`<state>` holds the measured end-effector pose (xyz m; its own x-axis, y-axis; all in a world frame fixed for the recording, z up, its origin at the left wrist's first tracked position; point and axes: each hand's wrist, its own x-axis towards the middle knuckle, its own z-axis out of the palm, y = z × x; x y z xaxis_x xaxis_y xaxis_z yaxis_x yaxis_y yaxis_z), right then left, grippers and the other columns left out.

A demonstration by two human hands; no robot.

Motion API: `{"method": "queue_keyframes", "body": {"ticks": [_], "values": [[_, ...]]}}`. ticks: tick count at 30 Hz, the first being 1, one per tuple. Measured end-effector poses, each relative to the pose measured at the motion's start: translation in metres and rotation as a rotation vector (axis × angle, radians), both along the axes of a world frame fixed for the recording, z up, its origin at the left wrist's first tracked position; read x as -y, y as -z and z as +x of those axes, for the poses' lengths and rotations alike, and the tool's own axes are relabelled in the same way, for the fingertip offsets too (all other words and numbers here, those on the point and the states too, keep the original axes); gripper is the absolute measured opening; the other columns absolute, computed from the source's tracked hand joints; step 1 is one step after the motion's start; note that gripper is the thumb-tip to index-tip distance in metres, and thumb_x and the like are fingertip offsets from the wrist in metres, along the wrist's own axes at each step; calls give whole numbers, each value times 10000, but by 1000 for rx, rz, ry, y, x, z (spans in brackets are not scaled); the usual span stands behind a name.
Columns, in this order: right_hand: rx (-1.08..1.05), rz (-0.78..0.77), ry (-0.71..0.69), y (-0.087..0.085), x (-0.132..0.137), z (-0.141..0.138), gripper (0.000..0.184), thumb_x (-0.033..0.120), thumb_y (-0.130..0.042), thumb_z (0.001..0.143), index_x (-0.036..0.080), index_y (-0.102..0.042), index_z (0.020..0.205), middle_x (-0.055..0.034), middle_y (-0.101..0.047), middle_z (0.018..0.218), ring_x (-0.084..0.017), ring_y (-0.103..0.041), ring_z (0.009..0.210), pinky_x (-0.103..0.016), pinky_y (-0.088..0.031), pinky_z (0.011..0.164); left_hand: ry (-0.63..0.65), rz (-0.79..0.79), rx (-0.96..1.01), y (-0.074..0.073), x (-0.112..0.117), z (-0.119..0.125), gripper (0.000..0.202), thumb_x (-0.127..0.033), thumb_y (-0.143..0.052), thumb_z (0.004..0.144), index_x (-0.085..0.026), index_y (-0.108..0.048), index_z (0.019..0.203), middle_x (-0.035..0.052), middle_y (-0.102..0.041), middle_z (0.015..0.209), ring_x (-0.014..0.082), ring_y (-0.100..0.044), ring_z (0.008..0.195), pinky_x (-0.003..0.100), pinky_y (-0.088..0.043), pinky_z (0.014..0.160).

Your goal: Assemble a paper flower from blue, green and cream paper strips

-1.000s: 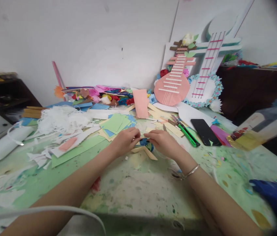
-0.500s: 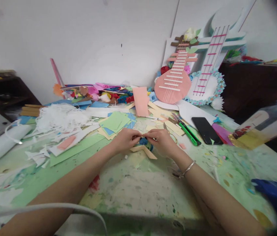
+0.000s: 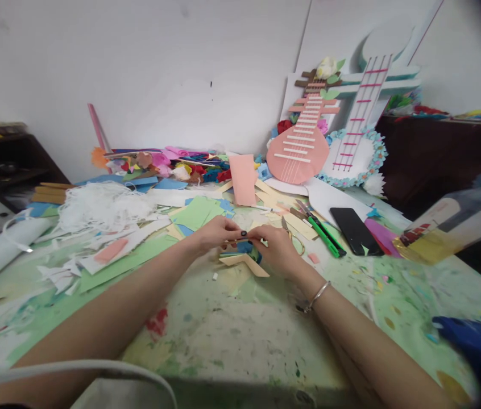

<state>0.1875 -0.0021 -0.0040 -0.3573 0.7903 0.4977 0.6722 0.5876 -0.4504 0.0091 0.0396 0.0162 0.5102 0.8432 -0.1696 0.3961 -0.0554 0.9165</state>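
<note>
My left hand is closed in a pinch, with a small dark piece at its fingertips. Close against it, my right hand is also pinched, its fingertips almost touching the left ones. What lies between the right fingers is too small to make out. Just below the hands, a blue crumpled thing shows in part, mostly covered by the fingers. A folded beige paper strip rests on the table in front of it. Gold-handled scissors lie beside my right hand, partly hidden.
Green paper sheets and white shredded strips cover the left side. To the right lie a green cutter, a phone and a tilted plastic bottle. A pink paper lute leans at the back wall.
My hands have parted slightly at the fingertips, and a small dark piece now shows there. The right fingers have curled lower over the blue thing. The view has shifted a little.
</note>
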Motion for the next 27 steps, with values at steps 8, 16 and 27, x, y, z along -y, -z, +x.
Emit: {"method": "queue_keyframes", "body": {"ticks": [8,16,27], "values": [[-77,-88,26,-1,0,2,158,126,-525,774,204,-464,897,-30,-676,807,-186,-639,786,-250,-401,645,213,-205,-70,-19,-19,-1,281,-403,-649,670,-132,-588,711,9,-600,646,111,-582,629,198,-411,535],[-77,-61,-3,2,-1,2,97,120,-537,764,198,-485,789,-18,-646,754,-163,-630,762,-226,-400,631,223,-380,-15,-11,-32,-3,213,-297,-712,634,-126,-627,726,25,-660,701,133,-628,675,282,-487,697],[-41,-22,39,3,4,-5,82,117,-506,777,198,-521,781,-9,-644,714,-128,-578,645,-203,-349,577,295,-219,-152,-20,-33,0,163,-248,-721,597,-122,-654,676,15,-643,595,125,-615,599,251,-492,628]]}}
